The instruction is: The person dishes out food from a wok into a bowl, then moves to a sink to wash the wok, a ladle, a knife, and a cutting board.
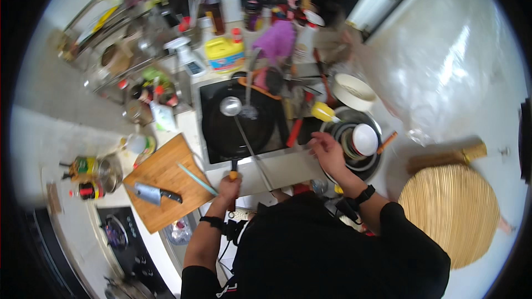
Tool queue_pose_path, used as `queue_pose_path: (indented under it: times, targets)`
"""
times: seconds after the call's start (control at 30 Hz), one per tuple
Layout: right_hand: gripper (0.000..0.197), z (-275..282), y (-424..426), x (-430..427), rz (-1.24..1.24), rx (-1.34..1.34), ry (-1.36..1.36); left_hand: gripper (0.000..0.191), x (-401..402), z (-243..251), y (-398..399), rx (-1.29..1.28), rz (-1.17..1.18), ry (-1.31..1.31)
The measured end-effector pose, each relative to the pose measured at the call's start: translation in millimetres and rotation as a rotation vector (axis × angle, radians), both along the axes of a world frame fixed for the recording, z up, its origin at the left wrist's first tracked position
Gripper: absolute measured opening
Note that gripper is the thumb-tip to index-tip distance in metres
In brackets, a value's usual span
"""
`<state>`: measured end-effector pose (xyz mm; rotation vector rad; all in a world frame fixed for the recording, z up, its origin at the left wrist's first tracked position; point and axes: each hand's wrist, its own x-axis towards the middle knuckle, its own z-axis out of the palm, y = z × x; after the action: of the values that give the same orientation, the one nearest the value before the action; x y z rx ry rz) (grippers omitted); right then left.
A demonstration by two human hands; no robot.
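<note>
My left hand (230, 188) is closed around the handle of a black frying pan (216, 137), which sits in the dark sink or cooktop recess. My right hand (327, 153) is raised with its fingers slightly bent and holds nothing visible; it is just left of a metal basin (377, 166) with stacked bowls, a white bowl (365, 139) on top. Across the pan lies a long-handled metal ladle (231, 106), its handle reaching the counter's front edge. A second metal utensil (248, 87) stands with its end in the pan. A yellow squeeze bottle (323, 111) is beyond my right hand.
At left, a cleaver (148, 193) and a light-blue stick-like object (195, 177) lie on a wooden cutting board (166, 166). A yellow jug (225, 55) and spray bottles stand behind the pan. A white strainer-like container (354, 91) and a round slatted mat (451, 216) are at right.
</note>
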<state>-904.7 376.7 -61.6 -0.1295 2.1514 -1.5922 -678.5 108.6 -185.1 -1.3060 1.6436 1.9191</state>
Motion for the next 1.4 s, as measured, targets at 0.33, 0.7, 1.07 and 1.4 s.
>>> queue_pose_path:
  times: [0.33, 0.7, 1.07, 1.4]
  targets:
    - [0.048, 39, 151, -51, -0.360, 0.894, 0.327, 0.015, 3, 20, 7, -0.059, 0.027, -0.005]
    - [0.028, 29, 159, -59, -0.292, 1.042, 0.492, 0.014, 22, 34, 2, -0.049, 0.116, 0.051]
    - [0.037, 85, 38, -77, -0.301, -0.206, -0.405, 0.011, 35, 109, -13, -0.023, 0.129, 0.060]
    - [0.041, 25, -154, -111, 0.137, -0.410, -0.606, 0.009, 69, 139, -14, -0.061, 0.164, 0.022]
